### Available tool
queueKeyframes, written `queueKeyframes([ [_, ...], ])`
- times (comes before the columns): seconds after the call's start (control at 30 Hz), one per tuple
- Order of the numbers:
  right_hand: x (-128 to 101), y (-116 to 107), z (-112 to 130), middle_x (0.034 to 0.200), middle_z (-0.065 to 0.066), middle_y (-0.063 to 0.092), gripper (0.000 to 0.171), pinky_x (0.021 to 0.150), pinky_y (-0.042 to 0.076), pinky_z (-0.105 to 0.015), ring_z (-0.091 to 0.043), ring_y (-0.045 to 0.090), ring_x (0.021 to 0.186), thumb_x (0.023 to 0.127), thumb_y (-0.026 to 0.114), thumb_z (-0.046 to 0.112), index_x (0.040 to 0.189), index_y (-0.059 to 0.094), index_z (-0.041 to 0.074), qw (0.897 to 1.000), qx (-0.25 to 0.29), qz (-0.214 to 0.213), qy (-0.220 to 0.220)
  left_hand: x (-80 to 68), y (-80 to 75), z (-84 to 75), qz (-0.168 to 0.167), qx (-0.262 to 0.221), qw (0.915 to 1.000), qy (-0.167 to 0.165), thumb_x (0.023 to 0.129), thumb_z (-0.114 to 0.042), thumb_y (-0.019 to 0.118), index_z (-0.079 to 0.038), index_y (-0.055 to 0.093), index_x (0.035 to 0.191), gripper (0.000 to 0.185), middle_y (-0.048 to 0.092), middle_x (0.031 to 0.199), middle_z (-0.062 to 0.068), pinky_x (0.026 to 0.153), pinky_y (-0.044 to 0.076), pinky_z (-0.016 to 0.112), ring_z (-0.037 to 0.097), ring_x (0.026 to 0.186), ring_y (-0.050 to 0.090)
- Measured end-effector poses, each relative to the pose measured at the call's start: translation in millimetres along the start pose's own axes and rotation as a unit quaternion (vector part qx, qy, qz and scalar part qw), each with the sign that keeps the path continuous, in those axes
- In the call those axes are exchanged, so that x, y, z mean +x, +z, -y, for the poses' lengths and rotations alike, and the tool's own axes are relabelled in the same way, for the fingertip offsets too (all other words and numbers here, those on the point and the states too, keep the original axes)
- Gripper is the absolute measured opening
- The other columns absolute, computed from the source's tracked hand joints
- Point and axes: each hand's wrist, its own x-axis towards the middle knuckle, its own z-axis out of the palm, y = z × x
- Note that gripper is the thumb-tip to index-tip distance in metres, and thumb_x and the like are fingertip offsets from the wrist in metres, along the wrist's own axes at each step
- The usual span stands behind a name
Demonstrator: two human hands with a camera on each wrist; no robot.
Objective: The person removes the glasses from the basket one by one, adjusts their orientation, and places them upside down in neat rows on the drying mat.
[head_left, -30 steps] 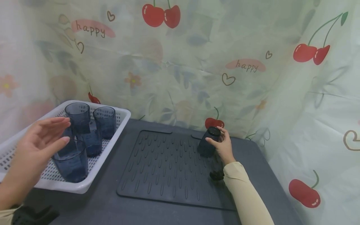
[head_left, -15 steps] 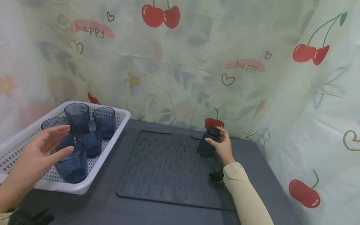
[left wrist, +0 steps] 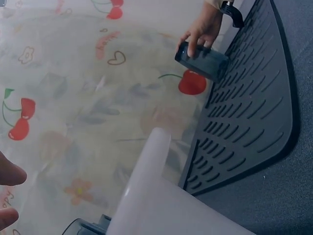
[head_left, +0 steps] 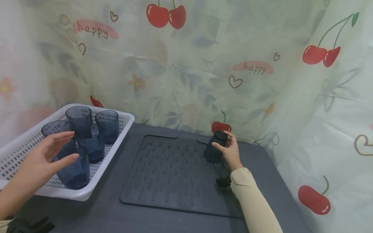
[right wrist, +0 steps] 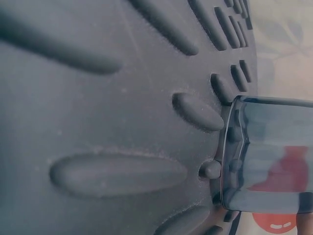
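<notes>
My right hand [head_left: 222,142] grips a dark blue tumbler [head_left: 212,153] turned upside down and tilted, its rim on the far right corner of the black ribbed drying mat [head_left: 169,174]. The right wrist view shows the tumbler's rim [right wrist: 269,152] against the mat's ribs [right wrist: 98,98]. My left hand [head_left: 73,145] hovers open over a white perforated basket [head_left: 87,194] and holds nothing; it is closest to the front tumbler [head_left: 76,173]. Several matching blue tumblers stand upright in the basket. The left wrist view shows the right hand [left wrist: 203,32] on the tumbler [left wrist: 203,59].
The mat and basket lie on a dark grey table [head_left: 271,181]. A pale curtain printed with cherries [head_left: 186,71] hangs right behind and to the right of the table. The basket's rim [left wrist: 146,186] nearly touches the mat's left edge.
My left hand has sunk a little toward the front tumbler, uncovering the back-left tumbler. The right hand and its tumbler have hardly moved.
</notes>
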Motion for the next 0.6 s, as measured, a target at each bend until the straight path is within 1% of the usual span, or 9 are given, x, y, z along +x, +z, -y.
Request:
queueKeyframes([
  [0.03,0,0,0,0.140,-0.017,0.038,0.076,0.112,0.035,-0.049,-0.030,0.041,0.134,0.084,0.074,0.008,0.147,0.031,0.012,1.000,0.001,0.000,0.002,0.1,-0.1,0.5,-0.001,0.000,1.0000,-0.001,0.094,-0.023,0.065,-0.010,0.025,0.152,0.071,0.021,0.158,0.018,0.099,0.014,-0.006,0.026,0.148,0.015],
  [0.07,1,0,0,0.140,-0.017,0.038,0.076,0.112,0.035,-0.049,-0.030,0.041,0.134,0.084,0.074,0.008,0.147,0.031,0.011,1.000,0.001,0.000,0.003,0.1,-0.1,0.7,0.001,-0.001,1.0000,-0.005,0.094,-0.024,0.064,-0.010,0.025,0.152,0.072,0.020,0.159,0.018,0.108,0.014,0.002,0.030,0.148,0.014],
  [0.13,1,0,0,0.140,-0.017,0.038,0.077,0.112,0.034,-0.049,-0.030,0.041,0.134,0.085,0.074,0.008,0.148,0.031,0.012,1.000,0.002,0.001,0.004,0.7,-0.4,0.5,0.003,-0.002,0.9999,-0.012,0.094,-0.025,0.064,-0.008,0.023,0.152,0.073,0.018,0.159,0.020,0.120,0.014,0.026,0.037,0.147,0.013],
  [0.17,2,-1,1,0.141,-0.017,0.038,0.077,0.112,0.034,-0.049,-0.030,0.041,0.134,0.085,0.074,0.007,0.148,0.030,0.011,1.000,0.002,0.001,0.003,1.4,-1.0,0.3,0.004,-0.003,0.9999,-0.013,0.094,-0.025,0.064,-0.006,0.023,0.152,0.073,0.017,0.158,0.023,0.121,0.012,0.039,0.041,0.145,0.012],
  [0.2,2,-1,1,0.141,-0.017,0.038,0.077,0.112,0.034,-0.049,-0.031,0.041,0.134,0.085,0.074,0.007,0.148,0.030,0.011,1.000,0.002,0.001,0.002,1.8,-1.5,0.2,0.006,-0.004,0.9998,-0.016,0.094,-0.025,0.064,-0.005,0.022,0.152,0.074,0.016,0.158,0.024,0.119,0.011,0.051,0.044,0.145,0.011],
  [0.27,2,-1,2,0.141,-0.017,0.037,0.076,0.112,0.034,-0.049,-0.030,0.041,0.134,0.085,0.074,0.008,0.147,0.031,0.011,1.000,-0.001,0.002,0.000,2.3,-2.2,0.2,0.010,-0.003,0.9997,-0.024,0.094,-0.026,0.064,-0.003,0.020,0.152,0.076,0.013,0.158,0.027,0.109,0.010,0.067,0.047,0.144,0.008],
  [0.37,-1,-1,3,0.141,-0.018,0.038,0.075,0.112,0.034,-0.049,-0.031,0.040,0.136,0.085,0.074,0.008,0.147,0.031,0.011,1.000,-0.007,0.002,-0.001,2.3,-2.9,1.9,0.016,0.002,0.9994,-0.030,0.094,-0.026,0.064,-0.001,0.020,0.152,0.077,0.011,0.157,0.030,0.108,0.010,0.069,0.050,0.142,0.007],
  [0.43,-1,-1,2,0.141,-0.019,0.038,0.076,0.112,0.034,-0.050,-0.031,0.039,0.136,0.085,0.074,0.008,0.147,0.031,0.010,1.000,-0.008,0.002,-0.001,2.7,-3.0,4.1,0.028,0.004,0.9986,-0.045,0.094,-0.029,0.064,-0.001,0.019,0.152,0.078,0.009,0.157,0.031,0.105,0.013,0.072,0.053,0.141,0.007],
  [0.6,11,-3,-17,0.140,-0.016,0.039,0.079,0.112,0.035,-0.048,-0.028,0.040,0.136,0.083,0.077,0.014,0.147,0.031,0.014,1.000,-0.003,-0.003,-0.008,6.5,-4.3,10.5,0.064,-0.012,0.9951,-0.075,0.095,-0.033,0.062,-0.003,0.009,0.155,0.086,0.003,0.155,0.035,0.097,0.018,0.077,0.056,0.140,0.003],
])
